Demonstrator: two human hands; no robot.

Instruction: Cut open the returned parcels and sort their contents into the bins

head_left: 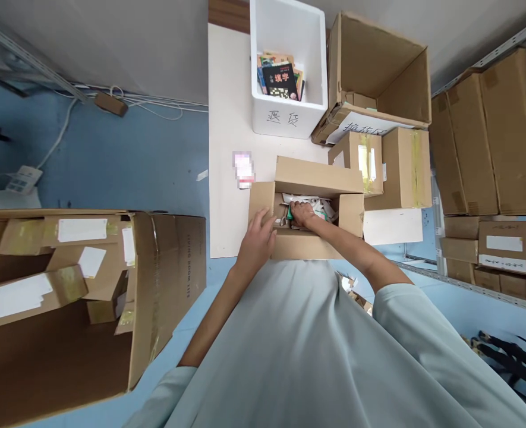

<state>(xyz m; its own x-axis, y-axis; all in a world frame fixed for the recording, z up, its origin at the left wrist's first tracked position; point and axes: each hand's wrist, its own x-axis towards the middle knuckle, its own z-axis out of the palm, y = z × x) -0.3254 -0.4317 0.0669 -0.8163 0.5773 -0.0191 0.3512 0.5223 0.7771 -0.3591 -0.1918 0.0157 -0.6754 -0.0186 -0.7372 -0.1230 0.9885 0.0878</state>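
Four flaps (318, 176) fold outward from one brown cardboard box (305, 245), which sits at the near edge of a white tabletop (228, 229). Clock positions refer to the box, with 12 o'clock at its far side. The box is oblong and open, with white and green contents (321, 208) partly covered by the right hand (302, 214). The right hand's fingers curl down into these contents; whether they grip an item cannot be told. The left hand (256, 241) rests at 8 o'clock against the side flap, fingers loosely extended.

On the tabletop, a white bin (267, 122) containing books (280, 80) stands close to 12 o'clock, a large open carton (400, 77) at 1 o'clock, and two taped boxes (399, 166) at 2 o'clock. A blurred-out item lies at 10 o'clock.

The floor (156, 154) is blue. A deep carton (173, 267) holding labelled parcels (82, 232) stands at 8 o'clock; shelved boxes (507, 142) stand near 3 o'clock.
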